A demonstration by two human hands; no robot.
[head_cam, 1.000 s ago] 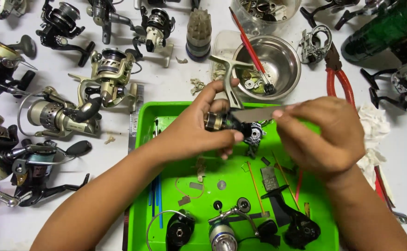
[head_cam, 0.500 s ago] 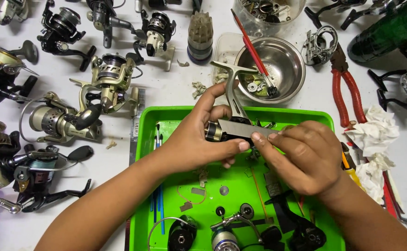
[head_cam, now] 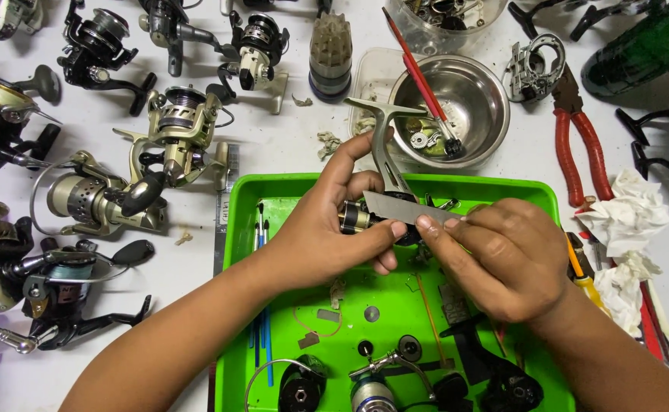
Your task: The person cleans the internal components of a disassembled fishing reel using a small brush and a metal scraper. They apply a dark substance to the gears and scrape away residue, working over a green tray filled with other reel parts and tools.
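The left hand (head_cam: 327, 229) grips the silver fishing reel body (head_cam: 386, 164) over the green tray (head_cam: 540, 191), its foot pointing up. The right hand (head_cam: 502, 255) pinches the reel's side plate (fingertips only). Best to hold the body steady and ease the plate squarely, keeping everything above the tray.

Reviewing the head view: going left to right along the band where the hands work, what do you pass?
Gold-grey fishing reel → left hand → reel body held by both hands → right hand → red-handled pliers → crumpled white tissue.
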